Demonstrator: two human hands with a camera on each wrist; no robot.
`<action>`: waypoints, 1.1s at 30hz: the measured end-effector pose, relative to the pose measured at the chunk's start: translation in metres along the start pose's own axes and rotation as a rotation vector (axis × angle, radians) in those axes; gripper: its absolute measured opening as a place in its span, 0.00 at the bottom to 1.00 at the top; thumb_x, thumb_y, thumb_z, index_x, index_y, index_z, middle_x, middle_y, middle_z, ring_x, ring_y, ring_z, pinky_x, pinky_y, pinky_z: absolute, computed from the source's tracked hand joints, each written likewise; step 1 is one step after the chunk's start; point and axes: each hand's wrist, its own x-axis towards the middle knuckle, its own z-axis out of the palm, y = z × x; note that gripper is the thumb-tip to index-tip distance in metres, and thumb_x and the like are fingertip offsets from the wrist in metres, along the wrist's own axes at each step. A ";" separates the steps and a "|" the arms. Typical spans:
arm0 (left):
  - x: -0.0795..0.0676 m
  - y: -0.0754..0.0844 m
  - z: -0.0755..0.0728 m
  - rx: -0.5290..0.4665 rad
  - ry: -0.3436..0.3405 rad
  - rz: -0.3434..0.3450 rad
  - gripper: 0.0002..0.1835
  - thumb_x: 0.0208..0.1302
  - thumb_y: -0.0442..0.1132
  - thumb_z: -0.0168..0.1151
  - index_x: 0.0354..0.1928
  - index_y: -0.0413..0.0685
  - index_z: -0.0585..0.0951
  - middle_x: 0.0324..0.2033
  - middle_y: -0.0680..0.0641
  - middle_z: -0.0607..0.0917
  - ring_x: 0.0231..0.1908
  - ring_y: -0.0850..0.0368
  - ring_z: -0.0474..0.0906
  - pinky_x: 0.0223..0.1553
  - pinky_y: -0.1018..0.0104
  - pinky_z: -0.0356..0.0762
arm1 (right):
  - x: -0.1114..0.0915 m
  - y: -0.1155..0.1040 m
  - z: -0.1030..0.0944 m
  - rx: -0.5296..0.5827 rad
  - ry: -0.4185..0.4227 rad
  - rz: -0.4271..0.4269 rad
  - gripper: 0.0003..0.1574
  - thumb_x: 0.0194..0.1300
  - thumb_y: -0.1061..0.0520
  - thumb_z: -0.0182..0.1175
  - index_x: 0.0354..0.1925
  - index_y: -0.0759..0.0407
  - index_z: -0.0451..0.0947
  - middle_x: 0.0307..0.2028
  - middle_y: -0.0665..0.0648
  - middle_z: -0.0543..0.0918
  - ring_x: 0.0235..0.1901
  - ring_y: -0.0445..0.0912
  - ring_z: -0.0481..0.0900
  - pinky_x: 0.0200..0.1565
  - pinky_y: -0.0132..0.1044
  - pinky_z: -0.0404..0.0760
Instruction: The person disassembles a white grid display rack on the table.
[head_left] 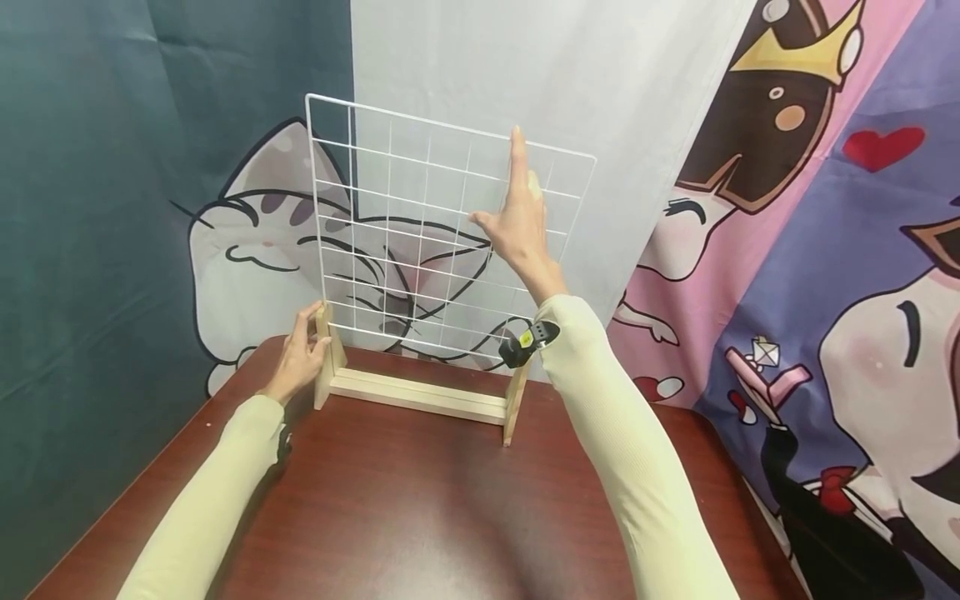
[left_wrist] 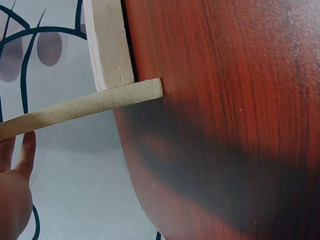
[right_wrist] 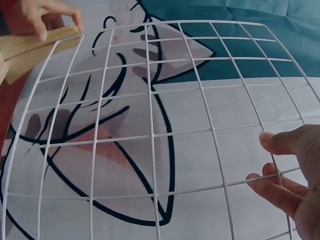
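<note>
A white wire grid panel (head_left: 408,202) stands above a pale wooden stand (head_left: 420,398) on the table. My left hand (head_left: 297,360) grips the stand's left upright (head_left: 323,367) near its top, beside the panel's lower left corner. In the left wrist view the fingers meet the long wooden upright (left_wrist: 95,102) from below. Near the panel's upper right my right hand (head_left: 521,221) holds the wires. From the right wrist view, thumb and fingertips (right_wrist: 277,192) lie at the crossing wires (right_wrist: 214,130). One finger reaches up past the top wire in the head view.
The reddish-brown wooden table (head_left: 390,508) has its back edge just behind the stand. A teal and white curtain with cat drawings (head_left: 258,242) hangs behind. On the right hangs a pink and purple cartoon curtain (head_left: 810,250). A dark wrist camera (head_left: 517,346) overlaps the stand's right upright.
</note>
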 end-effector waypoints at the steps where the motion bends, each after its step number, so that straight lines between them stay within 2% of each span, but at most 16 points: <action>1: 0.000 0.000 0.000 0.005 0.003 0.006 0.35 0.70 0.22 0.51 0.75 0.47 0.54 0.64 0.22 0.69 0.57 0.23 0.73 0.56 0.30 0.76 | 0.001 -0.001 -0.001 0.001 0.000 0.002 0.80 0.49 0.59 0.79 0.80 0.39 0.33 0.58 0.66 0.76 0.53 0.57 0.75 0.58 0.46 0.79; 9: -0.003 0.001 0.000 0.025 0.011 0.001 0.35 0.70 0.22 0.51 0.75 0.45 0.55 0.65 0.22 0.68 0.59 0.22 0.72 0.59 0.31 0.74 | 0.005 -0.004 -0.009 -0.005 0.010 0.013 0.79 0.49 0.59 0.79 0.80 0.38 0.33 0.58 0.65 0.76 0.49 0.55 0.75 0.57 0.46 0.79; 12: -0.003 0.001 0.001 0.034 0.014 0.010 0.34 0.69 0.22 0.51 0.74 0.44 0.55 0.64 0.21 0.68 0.56 0.20 0.73 0.56 0.29 0.75 | 0.006 -0.006 -0.011 -0.004 0.013 0.004 0.79 0.49 0.59 0.79 0.80 0.38 0.33 0.57 0.65 0.76 0.49 0.55 0.74 0.57 0.46 0.78; 16: 0.000 0.001 0.001 0.015 0.020 0.018 0.34 0.70 0.23 0.51 0.74 0.45 0.56 0.65 0.22 0.68 0.56 0.20 0.73 0.56 0.29 0.76 | 0.011 -0.010 -0.015 -0.008 0.029 -0.015 0.79 0.49 0.58 0.79 0.80 0.39 0.34 0.55 0.65 0.77 0.49 0.53 0.73 0.56 0.44 0.77; 19: -0.001 0.001 0.001 0.011 0.007 0.010 0.34 0.70 0.23 0.50 0.75 0.46 0.55 0.66 0.23 0.67 0.58 0.20 0.72 0.57 0.29 0.74 | 0.014 -0.013 -0.018 -0.015 0.027 -0.019 0.79 0.49 0.58 0.79 0.80 0.39 0.33 0.54 0.65 0.77 0.48 0.53 0.72 0.55 0.43 0.77; 26: -0.006 -0.002 0.001 0.020 -0.013 0.011 0.34 0.70 0.22 0.50 0.74 0.45 0.54 0.66 0.22 0.65 0.56 0.18 0.72 0.53 0.27 0.76 | 0.018 -0.017 -0.026 -0.021 0.037 -0.021 0.79 0.50 0.59 0.78 0.80 0.40 0.33 0.56 0.65 0.77 0.52 0.53 0.73 0.57 0.41 0.77; 33: -0.004 -0.003 0.002 0.044 0.014 0.028 0.34 0.70 0.22 0.51 0.74 0.45 0.54 0.65 0.21 0.66 0.56 0.18 0.73 0.53 0.27 0.76 | 0.021 -0.024 -0.036 -0.053 0.052 -0.037 0.78 0.50 0.59 0.78 0.80 0.37 0.33 0.52 0.64 0.76 0.45 0.52 0.71 0.51 0.42 0.78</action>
